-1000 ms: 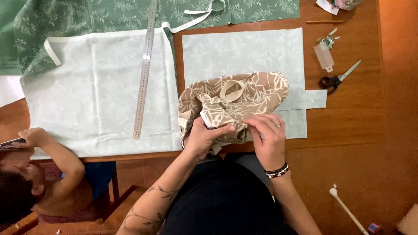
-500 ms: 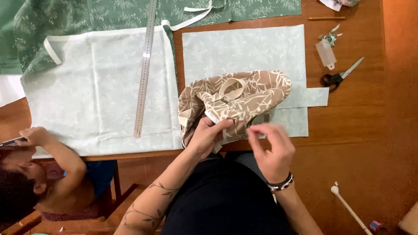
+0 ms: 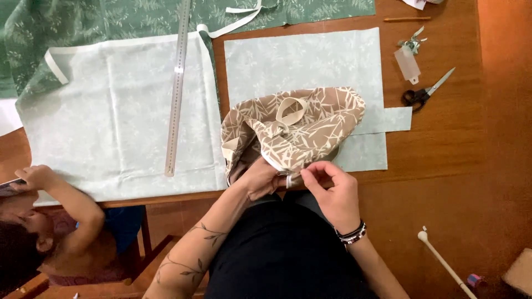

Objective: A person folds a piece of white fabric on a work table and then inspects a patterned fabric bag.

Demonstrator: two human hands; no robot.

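Gripping edge of brown leaf-print bag (image 3: 293, 127), left hand (image 3: 260, 178) is closing on fabric; right hand (image 3: 330, 185) is pinching same edge just beside. Bag is lying directly ahead on table (image 3: 443, 144), long axis sideways.

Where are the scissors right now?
In the head view, the scissors lie on the wooden table at the right, just below a small clear plastic piece, right of the pale green fabric.
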